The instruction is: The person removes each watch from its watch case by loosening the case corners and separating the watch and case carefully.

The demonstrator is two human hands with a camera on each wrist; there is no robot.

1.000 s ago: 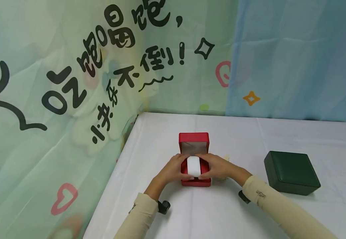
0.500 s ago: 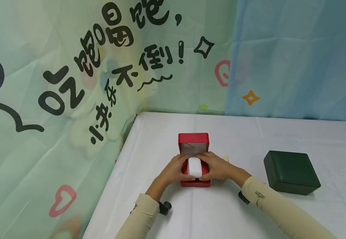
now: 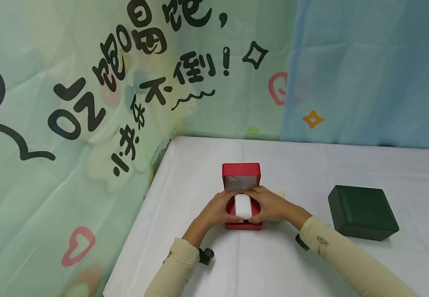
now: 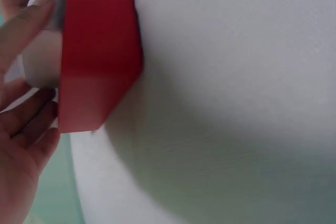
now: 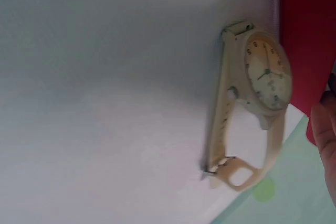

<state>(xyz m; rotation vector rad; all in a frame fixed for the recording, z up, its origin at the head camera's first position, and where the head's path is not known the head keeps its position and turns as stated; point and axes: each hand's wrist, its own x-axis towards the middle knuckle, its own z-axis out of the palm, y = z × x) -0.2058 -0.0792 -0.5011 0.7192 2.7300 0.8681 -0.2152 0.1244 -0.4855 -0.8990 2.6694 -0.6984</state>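
Note:
An open red watch box (image 3: 241, 169) stands on the white-covered table, lid raised at the back and grey inside. A white watch cushion (image 3: 243, 206) sits at its opening, between my two hands. My left hand (image 3: 216, 209) grips the cushion's left side with curved fingers and thumb. From the other side, my right hand (image 3: 271, 205) holds it likewise, thumb at the front. In the left wrist view, fingers (image 4: 26, 30) lie against the cushion (image 4: 42, 61) above the red wall. A cream wristwatch (image 5: 268, 72) with its strap looped lies beside the box, mostly hidden behind my right hand in the head view.
A closed dark green box (image 3: 362, 212) rests on the table to the right. The white tablecloth (image 3: 292, 161) reaches back to printed fabric hangings (image 3: 229, 107). Another hanging (image 3: 51, 198) runs along the table's left edge.
The white cushion has shifted slightly right within the red box, both hands still gripping it. The head view has moved a little; the green box and the red box stay put.

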